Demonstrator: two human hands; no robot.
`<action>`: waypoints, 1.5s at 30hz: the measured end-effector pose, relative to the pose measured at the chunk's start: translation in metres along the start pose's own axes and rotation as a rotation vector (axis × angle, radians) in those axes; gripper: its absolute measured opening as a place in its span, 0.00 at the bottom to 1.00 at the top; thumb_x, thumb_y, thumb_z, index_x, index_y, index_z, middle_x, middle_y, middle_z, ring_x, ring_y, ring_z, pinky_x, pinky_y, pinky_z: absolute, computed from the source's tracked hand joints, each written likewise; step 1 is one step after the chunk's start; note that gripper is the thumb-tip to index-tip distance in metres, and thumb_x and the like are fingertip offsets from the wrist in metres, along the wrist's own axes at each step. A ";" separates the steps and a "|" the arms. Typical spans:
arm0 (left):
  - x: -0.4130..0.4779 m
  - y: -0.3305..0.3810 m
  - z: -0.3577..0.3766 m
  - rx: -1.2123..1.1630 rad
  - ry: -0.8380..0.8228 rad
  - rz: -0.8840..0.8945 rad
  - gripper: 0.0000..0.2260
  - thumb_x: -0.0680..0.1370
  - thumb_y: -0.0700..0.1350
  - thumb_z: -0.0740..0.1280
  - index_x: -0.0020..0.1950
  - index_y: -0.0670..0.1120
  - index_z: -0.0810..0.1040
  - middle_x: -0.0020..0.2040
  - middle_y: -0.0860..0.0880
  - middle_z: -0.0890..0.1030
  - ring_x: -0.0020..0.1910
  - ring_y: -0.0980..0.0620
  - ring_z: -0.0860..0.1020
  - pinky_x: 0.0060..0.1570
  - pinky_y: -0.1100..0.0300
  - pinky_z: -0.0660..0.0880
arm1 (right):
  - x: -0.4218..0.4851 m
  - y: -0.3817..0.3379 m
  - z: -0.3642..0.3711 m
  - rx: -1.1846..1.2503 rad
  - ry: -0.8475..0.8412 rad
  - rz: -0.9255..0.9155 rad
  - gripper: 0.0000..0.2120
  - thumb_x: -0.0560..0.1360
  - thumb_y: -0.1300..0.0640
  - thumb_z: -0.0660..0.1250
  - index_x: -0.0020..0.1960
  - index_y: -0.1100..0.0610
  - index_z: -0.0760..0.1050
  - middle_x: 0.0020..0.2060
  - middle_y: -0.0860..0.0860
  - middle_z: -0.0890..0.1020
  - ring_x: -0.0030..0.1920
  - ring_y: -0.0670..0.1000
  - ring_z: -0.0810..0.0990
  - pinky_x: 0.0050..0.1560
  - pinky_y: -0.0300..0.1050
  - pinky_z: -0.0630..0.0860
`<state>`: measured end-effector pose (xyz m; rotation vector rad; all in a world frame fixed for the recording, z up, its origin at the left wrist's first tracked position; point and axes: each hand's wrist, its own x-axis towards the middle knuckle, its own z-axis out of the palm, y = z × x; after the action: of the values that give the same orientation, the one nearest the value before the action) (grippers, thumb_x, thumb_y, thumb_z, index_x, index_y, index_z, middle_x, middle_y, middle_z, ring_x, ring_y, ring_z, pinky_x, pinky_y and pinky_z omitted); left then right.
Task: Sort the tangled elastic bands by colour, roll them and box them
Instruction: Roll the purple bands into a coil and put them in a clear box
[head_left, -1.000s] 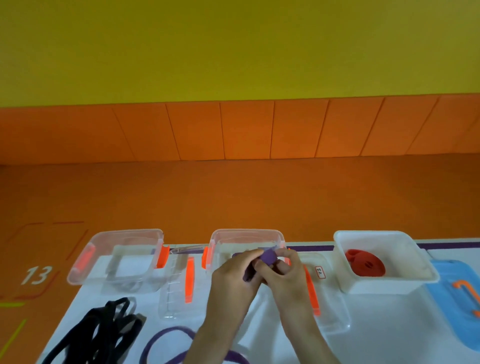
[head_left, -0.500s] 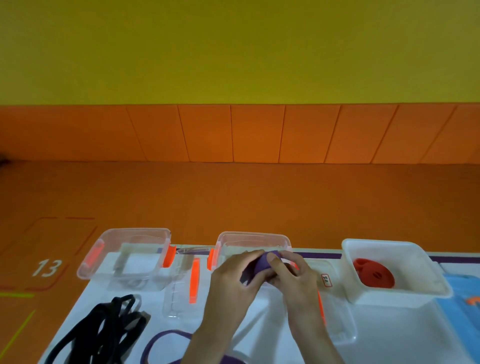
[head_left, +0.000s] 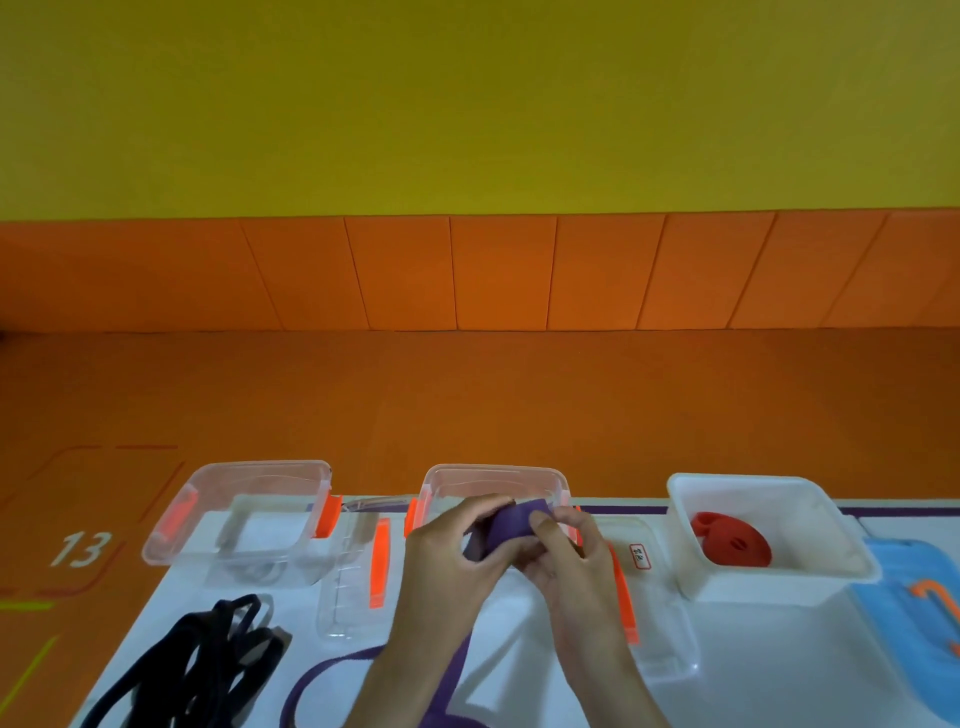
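Fingers (head_left: 488, 506) of the left hand (head_left: 447, 551) and right hand (head_left: 569, 556) pinch a partly rolled purple elastic band (head_left: 511, 525) at lower centre, in front of the clear plastic box (head_left: 493, 474), likely to hold the coil tight; its loose tail (head_left: 332, 670) trails toward the bottom edge.
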<state>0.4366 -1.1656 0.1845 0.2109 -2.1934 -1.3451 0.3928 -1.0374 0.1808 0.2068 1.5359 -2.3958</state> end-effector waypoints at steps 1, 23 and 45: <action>-0.001 0.002 0.000 -0.015 -0.034 -0.005 0.15 0.73 0.44 0.82 0.58 0.55 0.88 0.52 0.62 0.88 0.54 0.56 0.86 0.54 0.67 0.80 | -0.001 0.002 -0.001 0.048 -0.005 0.038 0.05 0.80 0.63 0.71 0.54 0.60 0.76 0.39 0.61 0.86 0.42 0.58 0.88 0.46 0.50 0.85; -0.014 -0.001 0.008 0.089 0.091 0.058 0.16 0.74 0.41 0.82 0.59 0.52 0.88 0.53 0.65 0.87 0.52 0.61 0.85 0.50 0.73 0.78 | -0.006 -0.004 -0.001 -0.323 -0.057 -0.267 0.18 0.62 0.49 0.79 0.48 0.39 0.77 0.45 0.49 0.88 0.47 0.48 0.88 0.47 0.40 0.83; -0.018 -0.001 0.012 0.113 0.085 0.075 0.17 0.75 0.40 0.80 0.63 0.50 0.87 0.52 0.60 0.88 0.51 0.61 0.86 0.52 0.68 0.81 | -0.003 -0.014 -0.007 -0.329 -0.179 -0.174 0.15 0.68 0.50 0.80 0.49 0.38 0.78 0.50 0.51 0.88 0.51 0.53 0.88 0.53 0.49 0.85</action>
<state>0.4453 -1.1493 0.1725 0.2212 -2.1855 -1.1527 0.3909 -1.0255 0.1903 -0.2130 1.8917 -2.1677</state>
